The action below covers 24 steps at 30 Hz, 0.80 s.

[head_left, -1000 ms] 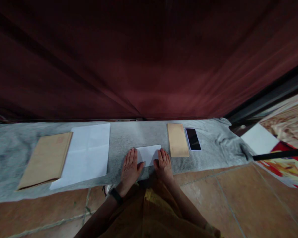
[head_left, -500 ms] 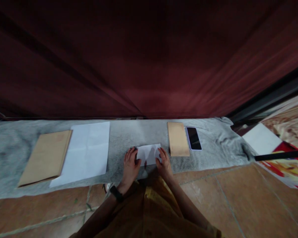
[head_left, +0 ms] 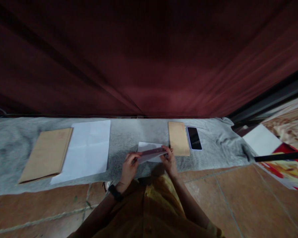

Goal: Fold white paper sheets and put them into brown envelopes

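A small folded sheet of white paper (head_left: pixel 147 158) lies in front of me on the grey cloth, one flap of it raised. My left hand (head_left: pixel 129 167) pinches the left end of the raised flap between thumb and fingers. At the flap's right end, my right hand (head_left: pixel 169 161) grips it the same way. The flap's upper strip is in shadow, and a flat part of the paper shows behind and below it. To the right of my right hand lies a small stack of brown envelopes (head_left: pixel 179 138).
A smartphone (head_left: pixel 194 138) lies right of the small envelopes. At left, larger brown envelopes (head_left: pixel 48 153) overlap white sheets (head_left: pixel 91 148). The grey cloth (head_left: pixel 139 130) runs along a dark red curtain (head_left: pixel 149 76). A black bar (head_left: pixel 283 156) juts in at right.
Both hands, flat on the folded paper before, now pinch its edge and lift a flap off the cloth. The envelopes and phone stay where they were.
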Tool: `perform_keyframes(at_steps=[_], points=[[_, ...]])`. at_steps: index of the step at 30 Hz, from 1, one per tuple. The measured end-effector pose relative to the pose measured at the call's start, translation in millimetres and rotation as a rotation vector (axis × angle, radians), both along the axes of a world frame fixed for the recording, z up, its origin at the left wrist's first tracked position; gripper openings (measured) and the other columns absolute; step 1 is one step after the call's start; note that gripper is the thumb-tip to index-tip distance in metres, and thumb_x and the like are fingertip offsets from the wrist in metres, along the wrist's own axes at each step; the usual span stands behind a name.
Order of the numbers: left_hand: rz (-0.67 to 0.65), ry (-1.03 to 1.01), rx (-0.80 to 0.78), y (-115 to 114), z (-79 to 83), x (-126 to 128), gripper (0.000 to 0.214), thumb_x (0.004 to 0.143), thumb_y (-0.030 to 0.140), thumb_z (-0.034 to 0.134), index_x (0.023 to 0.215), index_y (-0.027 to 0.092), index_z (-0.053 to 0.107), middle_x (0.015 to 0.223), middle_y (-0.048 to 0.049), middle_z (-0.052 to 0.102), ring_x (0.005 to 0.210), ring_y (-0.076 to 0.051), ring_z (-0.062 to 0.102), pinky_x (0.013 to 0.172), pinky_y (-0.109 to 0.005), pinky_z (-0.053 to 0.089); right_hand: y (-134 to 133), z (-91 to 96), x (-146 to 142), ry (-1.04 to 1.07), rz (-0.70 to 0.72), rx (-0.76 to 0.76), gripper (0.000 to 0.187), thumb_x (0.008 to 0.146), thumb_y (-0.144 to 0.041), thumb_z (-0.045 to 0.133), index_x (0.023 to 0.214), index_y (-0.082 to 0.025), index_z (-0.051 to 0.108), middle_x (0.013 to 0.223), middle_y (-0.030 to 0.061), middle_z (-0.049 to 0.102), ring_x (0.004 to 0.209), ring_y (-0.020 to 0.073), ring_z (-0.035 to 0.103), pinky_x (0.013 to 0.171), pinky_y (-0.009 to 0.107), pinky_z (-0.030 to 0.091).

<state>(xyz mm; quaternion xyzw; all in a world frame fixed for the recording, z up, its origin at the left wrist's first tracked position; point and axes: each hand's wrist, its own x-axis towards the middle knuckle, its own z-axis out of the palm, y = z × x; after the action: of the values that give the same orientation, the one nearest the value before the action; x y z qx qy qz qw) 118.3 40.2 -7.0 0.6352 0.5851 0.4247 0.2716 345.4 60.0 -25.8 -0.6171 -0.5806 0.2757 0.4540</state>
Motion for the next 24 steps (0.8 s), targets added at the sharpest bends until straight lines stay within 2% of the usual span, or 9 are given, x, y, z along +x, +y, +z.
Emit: perform_keyframes(at_steps=[2,4,8,12,14,16,21,24], points=[[-0.025,-0.034,-0.027,-3.0,-1.9,-2.7,0.020,0.085,0.014,0.048,0.090,0.025,0.062,0.108,-0.0041,0.075,0.105,-0.021,0.069,0.094,-0.040,0.057,-0.4,8.7,2.5,0.016,0.043,0.017,0.023,0.084,-0.021,0.057,0.102,-0.023,0.071,0.107,0.0079,0.065,0.106,0.0232,0.062,0.097,0.038,0.052],[-0.069,-0.057,-0.058,-8.4,-5.0,-7.0,0.022,0.085,0.014,0.045,0.092,0.025,0.062,0.111,-0.0042,0.076,0.107,-0.021,0.070,0.095,-0.040,0.058,-4.7,17.4,5.9,0.057,0.119,0.029,0.019,0.083,-0.018,0.056,0.092,-0.023,0.072,0.109,0.0077,0.067,0.111,0.0234,0.063,0.099,0.039,0.051],[-0.215,0.019,-0.067,-26.5,-10.9,-21.9,0.039,0.083,0.009,0.043,0.109,0.024,0.068,0.123,-0.0049,0.073,0.116,-0.019,0.068,0.104,-0.042,0.055,-23.2,26.3,15.9,0.113,0.343,-0.034,0.026,0.087,-0.013,0.051,0.092,-0.023,0.074,0.111,0.0068,0.072,0.110,0.0221,0.067,0.097,0.038,0.053],[-0.402,0.167,-0.068,-43.5,-12.4,-35.7,0.061,0.074,0.002,0.042,0.123,0.027,0.070,0.132,-0.0040,0.070,0.127,-0.020,0.062,0.110,-0.043,0.052,-41.4,22.5,21.8,0.074,0.445,-0.085,0.029,0.095,-0.018,0.050,0.101,-0.026,0.077,0.113,0.0065,0.075,0.109,0.0210,0.070,0.098,0.039,0.055],[-0.427,0.207,-0.065,-46.2,-10.7,-37.9,0.064,0.072,0.001,0.042,0.124,0.027,0.070,0.134,-0.0042,0.068,0.129,-0.021,0.060,0.111,-0.043,0.051,-44.2,22.2,20.3,0.079,0.451,-0.074,0.029,0.096,-0.020,0.051,0.106,-0.027,0.077,0.115,0.0065,0.075,0.111,0.0212,0.070,0.099,0.039,0.056],[-0.398,0.212,-0.010,-43.3,-6.9,-37.0,0.065,0.073,-0.001,0.040,0.126,0.025,0.068,0.137,-0.0056,0.066,0.131,-0.020,0.059,0.112,-0.043,0.051,-41.0,26.3,16.4,0.111,0.423,-0.059,0.028,0.096,-0.022,0.052,0.107,-0.028,0.078,0.115,0.0065,0.076,0.110,0.0218,0.070,0.097,0.039,0.057],[-0.361,0.272,0.147,-22.4,9.9,-32.0,0.069,0.077,-0.003,0.038,0.135,0.024,0.062,0.147,-0.0060,0.058,0.142,-0.022,0.049,0.118,-0.047,0.044,-18.3,42.4,7.0,0.124,0.348,0.005,0.025,0.094,-0.024,0.058,0.107,-0.028,0.079,0.120,0.0074,0.074,0.115,0.0243,0.068,0.101,0.042,0.055],[-0.397,0.341,0.158,-15.8,14.4,-32.2,0.069,0.080,-0.003,0.039,0.140,0.024,0.059,0.151,-0.0055,0.055,0.145,-0.022,0.045,0.119,-0.048,0.043,-11.4,37.3,7.2,0.056,0.347,0.064,0.024,0.091,-0.023,0.063,0.108,-0.028,0.079,0.124,0.0084,0.071,0.116,0.0247,0.067,0.101,0.042,0.054]])
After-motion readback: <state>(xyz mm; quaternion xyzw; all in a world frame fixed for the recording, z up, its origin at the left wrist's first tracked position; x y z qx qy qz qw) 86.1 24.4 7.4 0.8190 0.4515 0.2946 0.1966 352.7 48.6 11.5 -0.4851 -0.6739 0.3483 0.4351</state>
